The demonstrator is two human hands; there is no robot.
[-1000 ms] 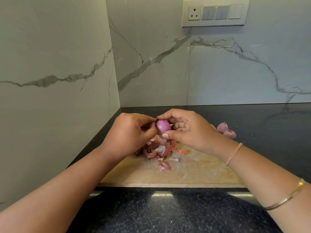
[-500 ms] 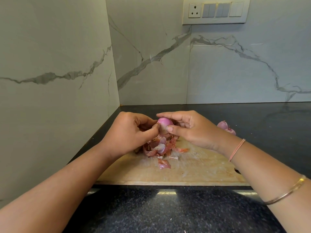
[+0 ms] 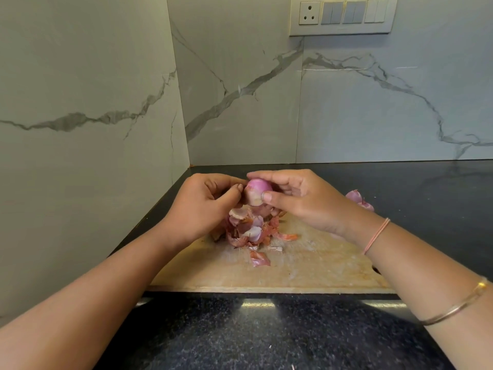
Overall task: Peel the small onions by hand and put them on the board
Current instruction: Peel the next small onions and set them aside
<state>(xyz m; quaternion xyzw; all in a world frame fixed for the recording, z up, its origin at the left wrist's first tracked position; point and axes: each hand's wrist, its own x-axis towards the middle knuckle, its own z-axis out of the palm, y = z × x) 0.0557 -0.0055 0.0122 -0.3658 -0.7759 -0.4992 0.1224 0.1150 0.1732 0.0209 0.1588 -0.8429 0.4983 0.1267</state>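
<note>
Small onion (image 3: 257,190) is hanging in mid-air above the far part of the wooden board (image 3: 306,268), and both hands are gripping it as I am watching through the head camera. My right hand (image 3: 301,201) is pinching it between forefinger on top and thumb below, the other fingers loosely bent behind. My left hand (image 3: 202,206) is curling in from the other side, thumb tip pressing the onion's left flank. The onion's long axis is standing roughly upright, slightly tilted: the rounded purple end is facing up, and the paler end is pointing down toward the heap of peels (image 3: 248,231) lying on the board directly beneath. Two more onions (image 3: 358,199) are sitting on the black tabletop (image 3: 266,337) just beyond my right wrist. A switch plate (image 3: 342,14) is showing on the marble wall.
</note>
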